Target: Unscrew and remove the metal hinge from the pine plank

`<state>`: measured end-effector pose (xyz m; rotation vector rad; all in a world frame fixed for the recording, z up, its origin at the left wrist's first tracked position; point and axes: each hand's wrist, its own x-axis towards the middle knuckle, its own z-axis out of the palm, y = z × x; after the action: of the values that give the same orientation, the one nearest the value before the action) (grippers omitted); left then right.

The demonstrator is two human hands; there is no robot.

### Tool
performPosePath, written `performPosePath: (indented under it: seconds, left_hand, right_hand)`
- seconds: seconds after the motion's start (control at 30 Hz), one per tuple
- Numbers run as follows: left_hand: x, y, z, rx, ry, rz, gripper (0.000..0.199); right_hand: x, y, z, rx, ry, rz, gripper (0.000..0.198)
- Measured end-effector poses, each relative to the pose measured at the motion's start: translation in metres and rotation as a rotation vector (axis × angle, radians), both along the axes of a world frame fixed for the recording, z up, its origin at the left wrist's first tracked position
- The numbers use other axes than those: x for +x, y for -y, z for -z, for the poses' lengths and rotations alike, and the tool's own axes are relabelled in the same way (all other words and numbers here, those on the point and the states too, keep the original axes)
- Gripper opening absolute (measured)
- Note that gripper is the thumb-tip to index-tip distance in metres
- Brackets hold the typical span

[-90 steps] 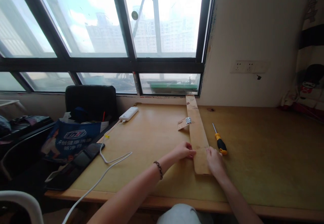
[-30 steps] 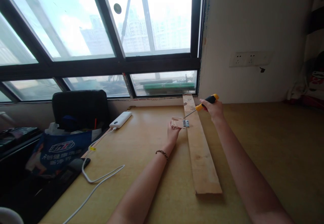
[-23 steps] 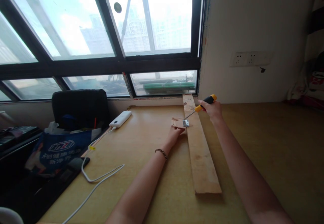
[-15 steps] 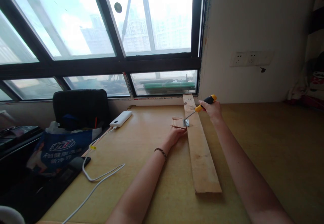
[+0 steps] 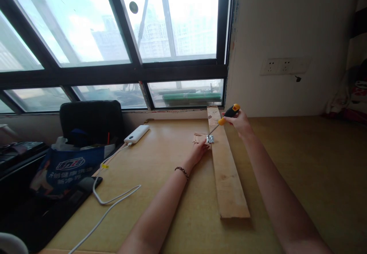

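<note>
My right hand (image 5: 240, 124) is closed round the black and yellow handle of a screwdriver (image 5: 231, 111). The screwdriver slants down to the left, its tip at a silver metal hinge (image 5: 210, 139). One side of the hinge lies over the left edge of a long wooden board (image 5: 229, 177), the other over a small wooden block (image 5: 200, 136) beside it. My left hand (image 5: 199, 151) grips the near side of the block, fingertips close to the hinge. The fingers partly hide the block, and screws are too small to make out.
The board lies on a yellowish wooden table (image 5: 160, 170), its far end near the window frame. To the left are a white power bank (image 5: 137, 134) with a white cable (image 5: 110, 204), a blue bag (image 5: 69, 170) and a black chair (image 5: 91, 122). A socket panel (image 5: 285, 66) is on the wall.
My right hand and the screwdriver handle have shifted slightly left. My left hand has moved up a little against the block and hinge, and the hinge has shifted slightly left.
</note>
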<state>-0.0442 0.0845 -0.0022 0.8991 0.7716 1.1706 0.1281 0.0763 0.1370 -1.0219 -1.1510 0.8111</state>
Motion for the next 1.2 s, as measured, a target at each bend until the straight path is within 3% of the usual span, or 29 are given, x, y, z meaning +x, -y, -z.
performPosePath:
  seconds: [0.17, 0.23, 0.33, 0.4, 0.47, 0.63, 0.7, 0.97, 1.2]
  left_hand:
    - [-0.002, -0.005, 0.005, -0.091, 0.097, 0.059, 0.017]
    - [-0.002, -0.005, 0.006, -0.104, 0.114, 0.053, 0.013]
    - [-0.002, -0.005, 0.006, -0.102, 0.125, 0.049, 0.013]
    - [-0.002, -0.006, 0.006, -0.100, 0.124, 0.057, 0.016]
    - [-0.002, -0.007, 0.007, -0.099, 0.122, 0.060, 0.018]
    - [-0.002, -0.009, 0.010, -0.096, 0.141, 0.058, 0.016]
    - [-0.002, -0.009, 0.010, -0.106, 0.139, 0.052, 0.016]
    - [-0.003, -0.010, 0.011, -0.076, 0.133, 0.062, 0.019]
    - [-0.007, -0.007, 0.006, -0.069, 0.020, 0.106, 0.020]
  right_hand:
    - [-0.001, 0.006, -0.006, -0.002, 0.053, -0.021, 0.039]
    - [-0.003, 0.006, -0.004, 0.000, 0.120, 0.084, 0.038]
    - [-0.009, 0.005, 0.001, 0.030, 0.272, 0.366, 0.035]
    - [-0.013, 0.005, 0.004, 0.045, 0.278, 0.455, 0.035]
    - [-0.015, 0.006, 0.002, -0.004, 0.184, 0.373, 0.035]
    - [-0.012, 0.015, -0.012, -0.085, -0.074, -0.067, 0.033]
    - [-0.011, 0.018, -0.015, -0.075, -0.082, -0.104, 0.033]
    - [-0.021, 0.019, -0.010, 0.000, 0.145, 0.258, 0.044]
    - [-0.008, 0.023, -0.017, 0.028, 0.213, 0.401, 0.042]
